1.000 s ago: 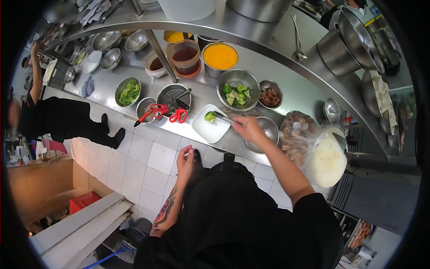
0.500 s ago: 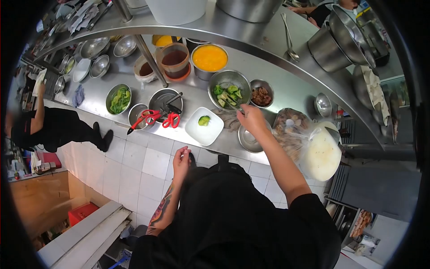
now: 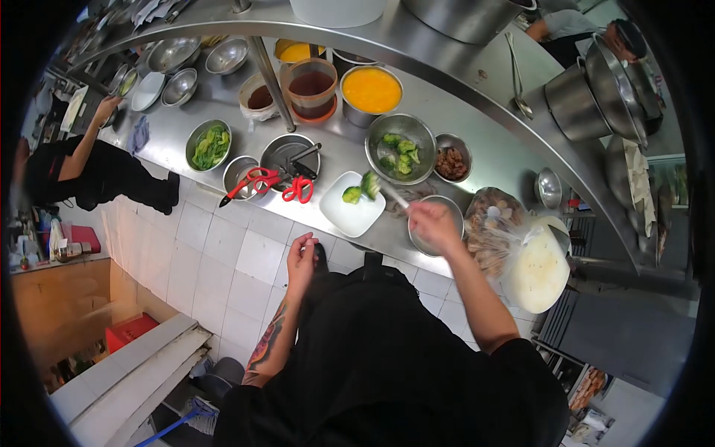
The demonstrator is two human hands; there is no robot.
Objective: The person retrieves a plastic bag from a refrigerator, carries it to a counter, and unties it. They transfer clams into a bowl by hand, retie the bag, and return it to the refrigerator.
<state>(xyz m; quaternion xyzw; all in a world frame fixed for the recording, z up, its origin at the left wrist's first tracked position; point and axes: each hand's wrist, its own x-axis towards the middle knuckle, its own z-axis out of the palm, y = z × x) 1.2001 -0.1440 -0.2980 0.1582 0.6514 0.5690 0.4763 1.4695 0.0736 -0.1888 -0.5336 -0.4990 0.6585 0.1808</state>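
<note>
My right hand (image 3: 436, 223) is closed around metal tongs (image 3: 395, 196), blurred by motion. Their tips grip a broccoli floret (image 3: 370, 185) over the right side of a white square dish (image 3: 350, 223). Another broccoli floret (image 3: 351, 195) lies in that dish. More broccoli pieces (image 3: 404, 155) sit in a steel bowl (image 3: 378, 128) just behind. Below the counter's front edge, my left hand (image 3: 301, 257) hangs with its fingers loosely curled in, nothing visible in them. Under my right hand stands another steel bowl (image 3: 451, 211), partly covered by it.
Red-handled scissors (image 3: 298, 189) rest at a steel pot (image 3: 271, 153). Leafy greens (image 3: 211, 147), browned meat pieces (image 3: 451, 164) and a yellow liquid (image 3: 372, 90) fill other containers. Plastic bags (image 3: 491, 231) stand at right. A raised steel shelf (image 3: 417, 58) spans the counter. A person (image 3: 97, 171) stands at left.
My right hand has moved down from the broccoli bowl, carrying a floret in the tongs to the white dish. My left hand stays nearly still. The view has shifted slightly.
</note>
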